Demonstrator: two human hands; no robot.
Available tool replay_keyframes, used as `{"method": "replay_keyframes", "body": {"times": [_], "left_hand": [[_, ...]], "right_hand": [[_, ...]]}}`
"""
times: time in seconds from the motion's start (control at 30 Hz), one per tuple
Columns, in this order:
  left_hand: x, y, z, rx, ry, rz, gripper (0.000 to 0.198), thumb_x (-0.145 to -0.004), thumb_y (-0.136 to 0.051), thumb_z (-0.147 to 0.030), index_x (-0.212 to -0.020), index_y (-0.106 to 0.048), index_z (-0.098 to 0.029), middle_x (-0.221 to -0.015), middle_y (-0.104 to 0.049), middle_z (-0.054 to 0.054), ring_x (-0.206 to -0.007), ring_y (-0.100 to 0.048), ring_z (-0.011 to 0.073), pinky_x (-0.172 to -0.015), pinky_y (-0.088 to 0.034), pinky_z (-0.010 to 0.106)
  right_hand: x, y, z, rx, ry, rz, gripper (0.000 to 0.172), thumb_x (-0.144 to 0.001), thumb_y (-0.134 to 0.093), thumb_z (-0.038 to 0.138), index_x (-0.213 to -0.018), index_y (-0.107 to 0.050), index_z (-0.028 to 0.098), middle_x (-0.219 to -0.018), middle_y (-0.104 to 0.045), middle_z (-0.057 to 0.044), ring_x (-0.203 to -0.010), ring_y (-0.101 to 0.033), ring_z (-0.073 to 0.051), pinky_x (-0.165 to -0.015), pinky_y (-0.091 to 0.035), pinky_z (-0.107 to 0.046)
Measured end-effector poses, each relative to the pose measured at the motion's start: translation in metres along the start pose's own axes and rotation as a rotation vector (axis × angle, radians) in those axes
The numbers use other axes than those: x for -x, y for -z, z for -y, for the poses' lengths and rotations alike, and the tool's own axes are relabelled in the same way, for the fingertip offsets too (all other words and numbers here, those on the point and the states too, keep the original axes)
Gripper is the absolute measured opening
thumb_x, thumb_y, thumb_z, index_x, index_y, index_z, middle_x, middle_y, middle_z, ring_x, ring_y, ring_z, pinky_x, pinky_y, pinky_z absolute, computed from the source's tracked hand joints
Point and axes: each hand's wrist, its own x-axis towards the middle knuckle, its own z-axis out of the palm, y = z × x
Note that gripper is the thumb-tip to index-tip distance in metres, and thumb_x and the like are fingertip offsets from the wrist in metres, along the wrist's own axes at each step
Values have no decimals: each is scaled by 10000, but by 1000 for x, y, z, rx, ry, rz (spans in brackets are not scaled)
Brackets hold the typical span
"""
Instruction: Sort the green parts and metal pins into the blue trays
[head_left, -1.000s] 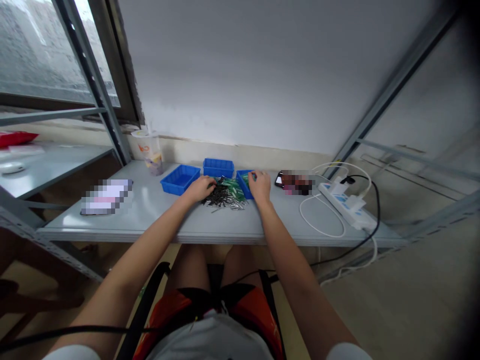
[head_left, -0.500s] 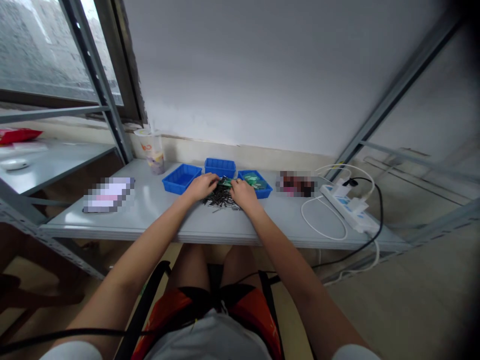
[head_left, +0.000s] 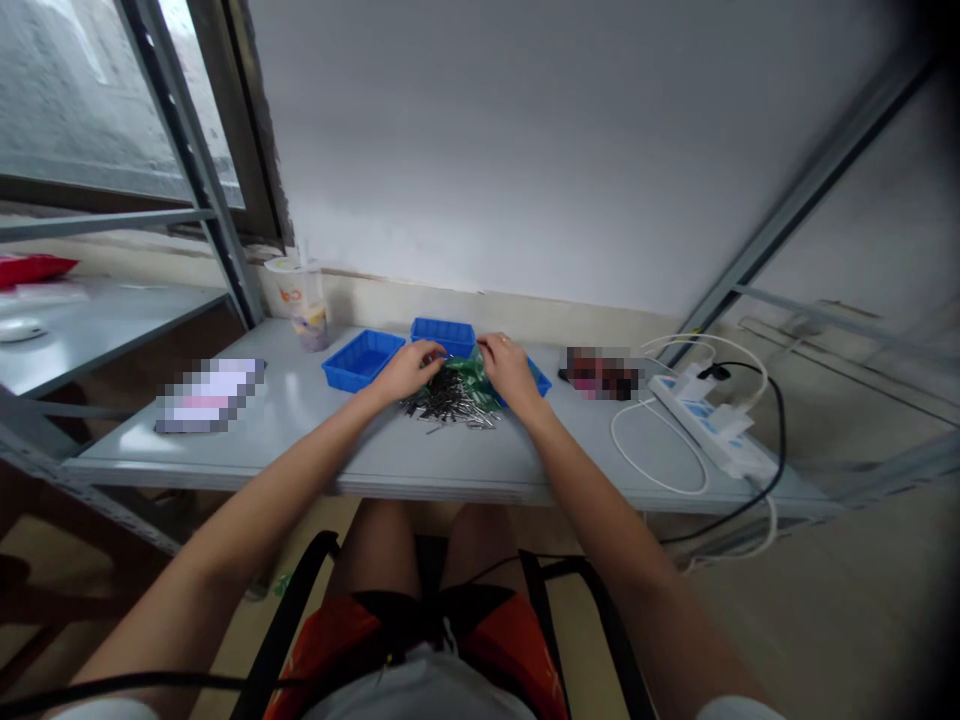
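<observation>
Right fingers (head_left: 492, 343) pinch green plastic (head_left: 471, 371); whether left fingers (head_left: 429, 348) hold anything is unclear.

My top (head_left: 427, 688) is pale grey, its short white sleeves (head_left: 105, 710) leaving my forearms (head_left: 300, 492) bare down to the fingers (head_left: 429, 348). Shorts (head_left: 501, 638): orange-red, black panels (head_left: 397, 604) toward the hems, whitish drawstring (head_left: 448, 632) at the front.
</observation>
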Motion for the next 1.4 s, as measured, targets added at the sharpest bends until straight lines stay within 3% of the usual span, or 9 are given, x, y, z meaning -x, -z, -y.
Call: {"method": "replay_keyframes", "body": {"times": [0.1, 0.3, 0.6, 0.87, 0.97, 1.07, 1.2, 1.3, 1.4], "left_hand": [[-13, 11, -2, 8, 18, 14, 276, -867, -480, -321, -1054, -611, -166, -974, -663, 81, -804, -601, 176, -732, -462, 303], [-20, 30, -15, 88, 11, 106, 207, -859, -496, -301, -931, -648, -181, -884, -680, 32, -726, -592, 133, -702, -468, 274], [-6, 23, -19, 173, 146, -85, 283, -835, -552, -381, -1016, -616, -172, -841, -664, 39, -721, -597, 141, -629, -474, 254], [10, 24, -25, 405, 212, -129, 207, -793, -604, -362, -863, -628, -169, -713, -639, 6, -650, -586, 124, -608, -485, 237], [9, 25, -23, 364, 196, -165, 171, -792, -602, -328, -841, -629, -166, -715, -642, 4, -642, -582, 116, -613, -480, 231], [10, 24, -22, 304, 169, -128, 159, -808, -575, -311, -827, -633, -163, -714, -642, 8, -644, -575, 117, -611, -473, 232], [10, 22, -21, 299, 159, -105, 167, -825, -556, -308, -870, -639, -170, -754, -650, 16, -678, -582, 122, -632, -475, 238], [9, 22, -20, 344, 197, -94, 206, -824, -563, -329, -932, -634, -169, -804, -659, 30, -720, -598, 132, -656, -483, 249], [8, 22, -19, 347, 226, 10, 254, -796, -602, -362, -965, -629, -175, -793, -657, 23, -678, -586, 131, -617, -477, 251]], "right_hand": [[-19, 4, -3, -186, 18, -88, 148, -884, -447, 192, -925, -590, 183, -936, -632, -66, -901, -580, -180, -835, -450, -323], [-36, -8, 0, -571, -154, -185, 79, -867, -486, 240, -919, -542, 221, -948, -621, -32, -856, -597, -153, -770, -497, -316], [-13, 1, 22, -809, -443, -109, 112, -847, -501, 325, -910, -500, 233, -778, -568, 1, -718, -568, -139, -665, -487, -299], [0, 8, 43, -1006, -479, -88, 119, -834, -526, 346, -876, -533, 235, -734, -557, 15, -675, -553, -117, -652, -473, -282], [-1, 10, 42, -1015, -432, -57, 105, -827, -544, 326, -880, -555, 235, -808, -589, 5, -744, -571, -120, -692, -473, -280], [-2, 10, 42, -967, -376, 14, 161, -806, -578, 336, -932, -566, 236, -906, -612, -10, -823, -580, -136, -714, -475, -284], [0, 10, 43, -837, -325, 129, 200, -777, -618, 354, -930, -591, 228, -889, -631, -5, -800, -583, -146, -697, -470, -292], [0, 9, 42, -735, -355, 111, 137, -779, -614, 345, -841, -605, 223, -827, -630, 7, -754, -573, -137, -671, -454, -283], [-3, 7, 38, -781, -430, 60, 137, -771, -611, 345, -802, -582, 215, -747, -600, 17, -681, -554, -123, -630, -457, -274]]}}
